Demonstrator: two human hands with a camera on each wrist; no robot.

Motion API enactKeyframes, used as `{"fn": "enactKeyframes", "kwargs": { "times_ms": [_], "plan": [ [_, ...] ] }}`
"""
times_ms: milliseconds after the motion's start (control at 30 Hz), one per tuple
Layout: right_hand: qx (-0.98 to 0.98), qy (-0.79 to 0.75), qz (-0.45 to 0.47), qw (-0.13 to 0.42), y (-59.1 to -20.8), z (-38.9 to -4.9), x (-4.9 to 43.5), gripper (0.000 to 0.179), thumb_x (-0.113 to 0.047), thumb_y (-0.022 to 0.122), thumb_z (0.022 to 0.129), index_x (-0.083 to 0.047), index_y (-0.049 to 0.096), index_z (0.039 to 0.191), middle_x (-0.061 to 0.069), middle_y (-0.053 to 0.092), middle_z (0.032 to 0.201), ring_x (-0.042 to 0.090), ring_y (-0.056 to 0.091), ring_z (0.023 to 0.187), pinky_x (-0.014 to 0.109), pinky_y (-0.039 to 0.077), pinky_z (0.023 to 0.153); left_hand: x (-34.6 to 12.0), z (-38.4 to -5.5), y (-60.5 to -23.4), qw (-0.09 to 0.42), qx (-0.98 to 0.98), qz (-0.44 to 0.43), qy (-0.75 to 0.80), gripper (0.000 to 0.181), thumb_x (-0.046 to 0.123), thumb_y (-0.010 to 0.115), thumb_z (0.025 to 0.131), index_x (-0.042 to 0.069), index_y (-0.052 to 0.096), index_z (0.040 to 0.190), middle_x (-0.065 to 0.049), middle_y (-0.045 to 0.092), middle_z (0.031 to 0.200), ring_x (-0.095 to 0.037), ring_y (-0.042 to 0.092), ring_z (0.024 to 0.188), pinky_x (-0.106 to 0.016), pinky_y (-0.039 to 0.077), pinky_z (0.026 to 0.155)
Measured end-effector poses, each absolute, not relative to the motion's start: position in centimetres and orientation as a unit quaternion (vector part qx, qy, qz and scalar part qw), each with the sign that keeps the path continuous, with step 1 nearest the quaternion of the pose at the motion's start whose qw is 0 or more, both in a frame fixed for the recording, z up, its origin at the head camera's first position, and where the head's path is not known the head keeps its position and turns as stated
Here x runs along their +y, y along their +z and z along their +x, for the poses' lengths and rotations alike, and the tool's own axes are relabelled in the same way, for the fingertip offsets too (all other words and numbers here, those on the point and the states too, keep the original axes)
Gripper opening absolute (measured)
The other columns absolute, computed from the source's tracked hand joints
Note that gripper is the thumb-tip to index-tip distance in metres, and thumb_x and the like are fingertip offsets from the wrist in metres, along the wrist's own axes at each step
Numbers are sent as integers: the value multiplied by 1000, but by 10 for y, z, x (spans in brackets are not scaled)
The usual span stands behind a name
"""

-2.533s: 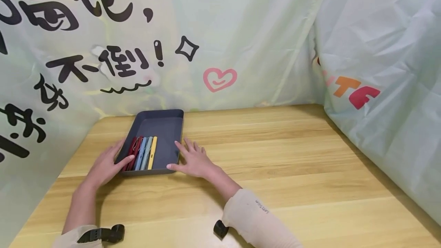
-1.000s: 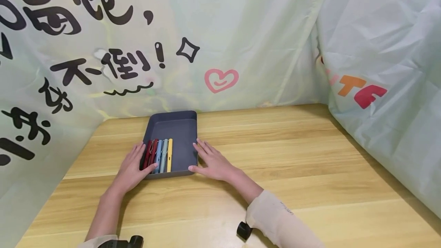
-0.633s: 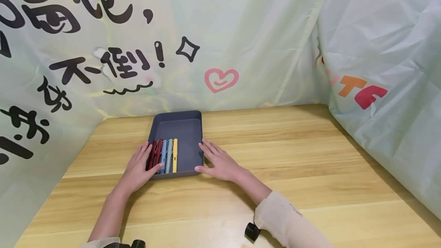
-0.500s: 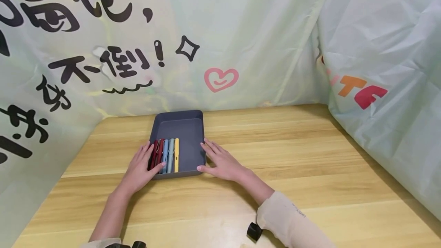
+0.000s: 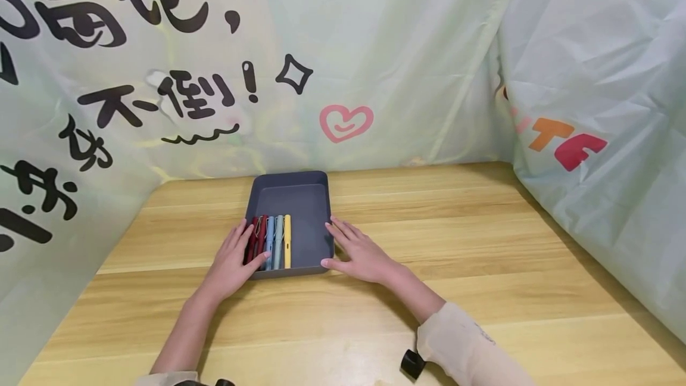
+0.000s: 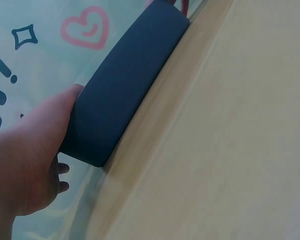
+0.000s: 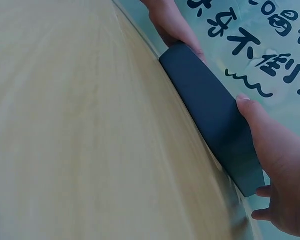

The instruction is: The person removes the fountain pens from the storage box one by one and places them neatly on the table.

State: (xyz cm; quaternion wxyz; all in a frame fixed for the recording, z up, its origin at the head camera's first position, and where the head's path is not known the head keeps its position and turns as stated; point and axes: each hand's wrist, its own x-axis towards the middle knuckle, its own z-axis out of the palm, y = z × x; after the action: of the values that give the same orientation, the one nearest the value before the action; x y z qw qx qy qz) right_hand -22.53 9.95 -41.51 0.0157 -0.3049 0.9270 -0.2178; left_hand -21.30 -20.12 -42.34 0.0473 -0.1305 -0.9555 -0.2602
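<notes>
Dark tray of pens on the bench
We note left hand and right hand spread, fingers nearly straight, touching the tray's opposite sides

Matt Plastic, Grained Wood, Creased Cloth

In the head view, the tray towards 7 o'clock looked like smooth, matt plastic. The pens in it seemed to be plastic with a low gloss, and the clips on the maroon ones resembled metal wire. The worktop showed smooth wood grain, shiny at 6 o'clock. The backdrop at 12 o'clock looked like thin cloth; the drape at 2 o'clock was creased, faintly lustrous. The sleeve at 5 o'clock was matt fabric.
</notes>
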Motion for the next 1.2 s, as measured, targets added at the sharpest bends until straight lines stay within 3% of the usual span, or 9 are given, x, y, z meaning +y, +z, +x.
{"fn": "enactKeyframes", "kwargs": {
  "times_ms": [1200],
  "plan": [
    [926,-228,-300,-1,-414,-221,140,82,-62,44,87,-14,19,148,3,9,153,32,16,135,54,19,103,-159,-213,-422,42,-957,-135,-253,79,53,48,90,0,25,144,-16,6,151,-41,7,134,-62,15,100]
  ]
}}
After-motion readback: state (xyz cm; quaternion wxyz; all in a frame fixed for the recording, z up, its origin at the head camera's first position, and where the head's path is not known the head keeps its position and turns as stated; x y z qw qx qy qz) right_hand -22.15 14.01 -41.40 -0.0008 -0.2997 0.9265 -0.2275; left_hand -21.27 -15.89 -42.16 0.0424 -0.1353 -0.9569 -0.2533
